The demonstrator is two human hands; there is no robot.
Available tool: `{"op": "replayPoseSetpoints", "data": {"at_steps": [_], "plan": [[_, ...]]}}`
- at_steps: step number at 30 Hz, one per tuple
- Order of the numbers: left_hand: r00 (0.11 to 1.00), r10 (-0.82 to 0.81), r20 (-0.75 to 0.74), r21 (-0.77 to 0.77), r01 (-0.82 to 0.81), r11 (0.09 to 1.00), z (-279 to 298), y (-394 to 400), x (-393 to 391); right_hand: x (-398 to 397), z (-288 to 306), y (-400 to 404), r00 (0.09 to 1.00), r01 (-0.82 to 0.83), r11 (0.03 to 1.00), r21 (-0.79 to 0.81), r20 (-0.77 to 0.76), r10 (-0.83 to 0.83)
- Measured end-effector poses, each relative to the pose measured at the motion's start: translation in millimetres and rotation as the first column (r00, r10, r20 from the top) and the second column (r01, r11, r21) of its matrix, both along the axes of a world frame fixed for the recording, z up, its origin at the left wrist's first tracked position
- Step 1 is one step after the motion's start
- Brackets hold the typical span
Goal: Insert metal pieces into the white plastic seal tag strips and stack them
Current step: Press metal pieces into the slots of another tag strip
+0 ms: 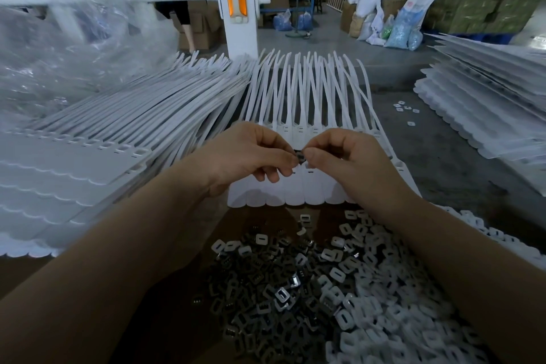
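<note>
Your left hand point(248, 154) and right hand point(336, 156) meet fingertip to fingertip, and both pinch one small dark metal piece point(300, 156) between thumb and forefinger; the other fingers of each hand curl under. The piece is mostly hidden by your fingertips, so you cannot tell how it is turned.

Directly under the pinch lies a white seal tag strip point(298, 186), a joined row of tags with small dark slots just below your fingers and long thin tails fanning away from you. Whether the piece touches the strip cannot be told.

Nearer to you than the pinch, on a brown surface point(189, 233), lies a loose heap of dark metal pieces point(266, 298), and just right of that heap a heap of small white plastic caps point(384, 313); the two mix where they meet.

To the left of the pinch sits a tall stack of strips point(97, 151). Well off to the right, another stack of strips point(487, 103) lies on the grey floor, with a few loose white caps point(403, 106) between it and your hands.
</note>
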State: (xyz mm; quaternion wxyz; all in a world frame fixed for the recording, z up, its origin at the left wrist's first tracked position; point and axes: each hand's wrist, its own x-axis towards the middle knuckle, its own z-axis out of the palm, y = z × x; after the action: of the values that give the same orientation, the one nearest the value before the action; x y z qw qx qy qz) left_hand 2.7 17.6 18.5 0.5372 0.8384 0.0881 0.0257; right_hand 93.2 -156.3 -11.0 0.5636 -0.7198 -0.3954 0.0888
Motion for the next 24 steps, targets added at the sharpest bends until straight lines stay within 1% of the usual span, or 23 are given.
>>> {"op": "replayPoseSetpoints", "data": {"at_steps": [3, 5, 7, 9, 10, 12, 15, 18, 24], "plan": [[1.0, -0.004, 0.013, 0.014, 0.004, 1.0, -0.6, -1.1, 1.0, 0.1, 1.1, 0.5, 0.998, -0.013, 0.999, -0.031, 0.058, 0.014], [1.0, 0.0, 0.02, 0.065, -0.002, 0.998, -0.8, -1.6, 1.5, 1.7, 2.4, 0.8, 0.997, 0.004, 0.999, -0.047, 0.079, 0.0], [0.998, 0.031, 0.057, 0.199, -0.042, 0.979, -3.6, -2.3, 3.2, 7.0, 2.6, 1.2, 0.992, 0.077, 0.995, -0.067, 0.108, -0.07], [0.995, 0.049, 0.087, 0.41, -0.081, 0.909, -9.2, -2.7, 4.9, 14.6, 1.7, 1.3, 0.974, 0.175, 0.975, -0.136, 0.17, -0.151], [0.996, 0.05, 0.075, 0.502, -0.081, 0.861, -12.4, -2.6, 5.7, 18.0, 1.4, 1.1, 0.963, 0.211, 0.96, -0.183, 0.209, -0.172], [0.999, 0.053, -0.002, 0.598, -0.042, 0.801, -18.5, -2.4, 6.9, 22.3, 1.0, 0.4, 0.956, 0.233, 0.938, -0.255, 0.239, -0.172], [0.995, 0.049, -0.084, 0.644, 0.017, 0.765, -21.8, -3.4, 7.6, 23.8, 0.8, 1.5, 0.958, 0.227, 0.909, -0.349, 0.248, -0.145], [0.994, 0.02, -0.109, 0.635, 0.054, 0.77, -22.3, -2.1, 8.4, 21.2, 0.6, 5.0, 0.949, 0.253, 0.87, -0.423, 0.281, -0.14], [0.99, -0.002, -0.143, 0.632, 0.092, 0.77, -24.0, 1.8, 8.8, 17.4, -1.2, 7.0, 0.948, 0.258, 0.861, -0.438, 0.285, -0.139]]}}
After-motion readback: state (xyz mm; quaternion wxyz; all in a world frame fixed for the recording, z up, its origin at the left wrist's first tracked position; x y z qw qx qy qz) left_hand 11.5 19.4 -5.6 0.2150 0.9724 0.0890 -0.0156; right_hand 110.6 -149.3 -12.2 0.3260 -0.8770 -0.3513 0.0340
